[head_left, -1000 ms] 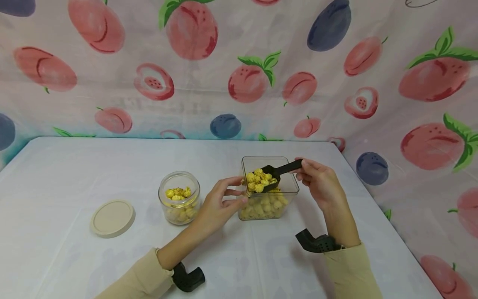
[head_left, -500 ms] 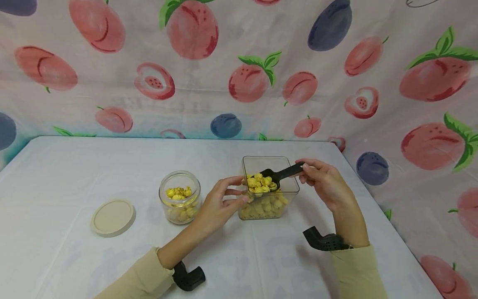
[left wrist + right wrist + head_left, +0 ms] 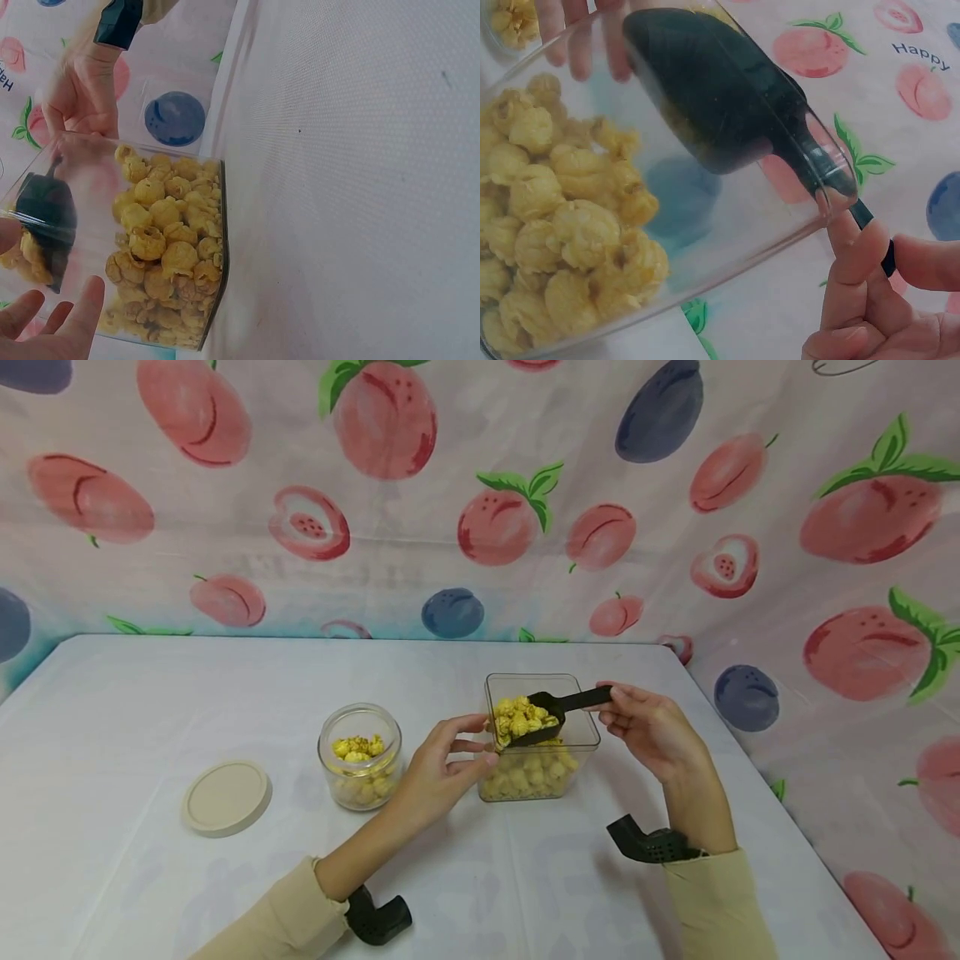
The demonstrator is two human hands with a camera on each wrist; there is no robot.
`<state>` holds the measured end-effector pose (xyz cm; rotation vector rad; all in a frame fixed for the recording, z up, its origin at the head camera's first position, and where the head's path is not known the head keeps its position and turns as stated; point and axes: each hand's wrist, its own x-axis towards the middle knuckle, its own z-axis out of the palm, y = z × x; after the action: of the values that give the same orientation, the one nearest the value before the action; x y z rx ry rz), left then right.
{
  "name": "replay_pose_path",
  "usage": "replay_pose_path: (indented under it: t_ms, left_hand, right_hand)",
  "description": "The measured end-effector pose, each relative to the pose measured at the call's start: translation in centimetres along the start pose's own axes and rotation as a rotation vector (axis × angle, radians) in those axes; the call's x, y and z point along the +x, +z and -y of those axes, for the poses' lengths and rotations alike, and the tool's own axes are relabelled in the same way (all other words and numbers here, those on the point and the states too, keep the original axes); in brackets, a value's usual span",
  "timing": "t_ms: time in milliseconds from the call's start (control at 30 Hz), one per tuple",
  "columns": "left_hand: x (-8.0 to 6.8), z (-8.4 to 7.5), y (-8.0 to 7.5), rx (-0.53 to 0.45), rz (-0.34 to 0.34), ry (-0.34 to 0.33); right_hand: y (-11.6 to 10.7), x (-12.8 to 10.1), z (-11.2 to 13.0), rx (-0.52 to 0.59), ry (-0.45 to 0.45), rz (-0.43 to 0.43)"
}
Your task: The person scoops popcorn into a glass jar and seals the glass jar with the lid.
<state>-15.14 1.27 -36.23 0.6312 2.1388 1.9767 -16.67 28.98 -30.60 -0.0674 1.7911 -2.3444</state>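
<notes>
- Far left: a round, beige lid (image 3: 227, 798) lies flat on the white-covered tabletop (image 3: 187, 710).
- Left of centre: an uncovered glass jar (image 3: 360, 717) stands upright, with yellow popcorn in its lower part; the lid lies near it.
- Centre: the left hand (image 3: 438, 764) reaches in past the jar; its grip is apart, thumb and fingers spread, with the fingertips at the left side of the clear container. A black wrist piece (image 3: 378, 920) shows at the cuff of the beige sleeve (image 3: 277, 914).
- Right of centre: the clear container (image 3: 525, 685), square-mouthed, stands upright on the tabletop. A heap of popcorn fills its lower part.
- Within the mouth of this container: the black scoop (image 3: 561, 703) bears a load of popcorn. Both wrist views show its bowl through the clear wall, above the heap; its handle extends rightward past the rim.
- Right: the right hand (image 3: 652, 731) has its grip clamped on the scoop's handle, pinched near the end between thumb and fingers.
- Background, full width: a cloth (image 3: 420, 518) printed with peaches and dark blue fruit.
</notes>
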Motion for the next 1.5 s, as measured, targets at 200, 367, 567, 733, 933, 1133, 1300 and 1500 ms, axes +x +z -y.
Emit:
replay_pose_path:
  t_ms: [200,367,567,733,933,1133,1300,1500]
  left_hand:
    - [0.0,-0.1,0.0,-0.002,0.0,-0.006]
    - [0.0,-0.2,0.0,-0.009,0.0,-0.006]
    - [-0.1,-0.2,-0.1,-0.011,0.0,-0.008]
    - [0.0,-0.1,-0.1,-0.008,0.0,-0.003]
    - [0.0,-0.1,-0.1,-0.008,0.001,-0.011]
    - [0.0,-0.1,-0.1,-0.005,0.006,-0.008]
    - [0.0,-0.1,0.0,-0.002,0.003,-0.011]
    - [0.0,0.0,0.0,0.0,0.002,-0.011]
  right_hand:
    - [-0.6,0.3,-0.2,0.076,0.018,-0.02]
    - [-0.9,0.2,-0.1,0.093,0.018,-0.021]
    - [-1.1,0.2,-0.2,0.11,0.0,-0.009]
    - [-1.1,0.2,-0.2,0.108,-0.009,-0.012]
    - [0.0,0.1,-0.1,0.061,-0.043,-0.049]
    - [0.9,0.0,-0.1,0.001,-0.074,-0.072]
    - [0.7,0.2,-0.3,0.043,-0.052,-0.083]
    - [-0.1,0.4,-0.5,0.107,-0.018,-0.072]
